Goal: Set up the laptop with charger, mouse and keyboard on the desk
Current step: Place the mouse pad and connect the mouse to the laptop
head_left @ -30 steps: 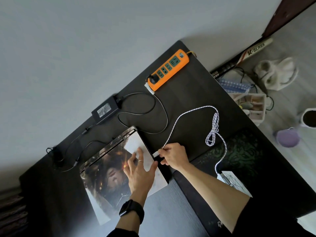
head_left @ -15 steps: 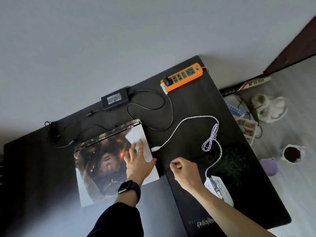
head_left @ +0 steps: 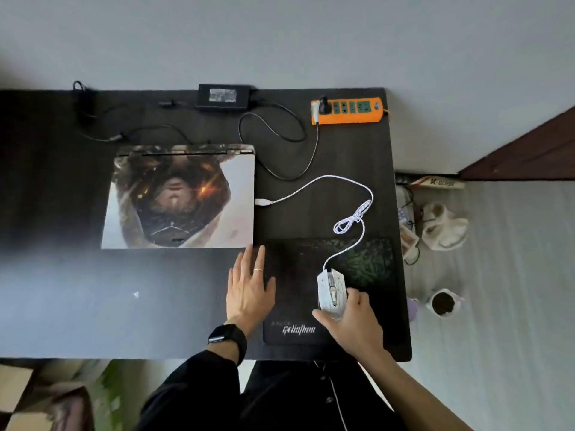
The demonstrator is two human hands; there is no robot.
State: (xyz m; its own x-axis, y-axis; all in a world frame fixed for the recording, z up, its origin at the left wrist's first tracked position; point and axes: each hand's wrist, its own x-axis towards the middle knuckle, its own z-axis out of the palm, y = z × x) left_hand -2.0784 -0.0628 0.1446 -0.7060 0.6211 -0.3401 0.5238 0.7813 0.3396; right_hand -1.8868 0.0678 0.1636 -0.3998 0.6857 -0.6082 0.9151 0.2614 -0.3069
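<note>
The closed laptop [head_left: 180, 197], its lid covered by a picture skin, lies on the dark desk [head_left: 56, 181]. Behind it sits the black charger brick [head_left: 223, 97], its cord running to the orange power strip [head_left: 347, 111]. A white mouse [head_left: 331, 292] rests on the black mouse pad [head_left: 295, 275]; its braided white cable [head_left: 357, 209] loops back to a plug at the laptop's right edge. My right hand [head_left: 353, 321] grips the mouse from behind. My left hand [head_left: 249, 287] lies flat, fingers straight, at the pad's left edge. No keyboard is in view.
The desk ends at the right near the pad. On the floor beyond it lie a white cloth bundle [head_left: 443, 227], a small cup of dark stuff [head_left: 443, 303] and tangled cords. Cardboard boxes [head_left: 18, 396] stand below the desk's near edge at the left.
My right hand left the cable plug at the laptop's side and took hold of the mouse. My left hand slid off the laptop lid onto the desk beside the pad.
</note>
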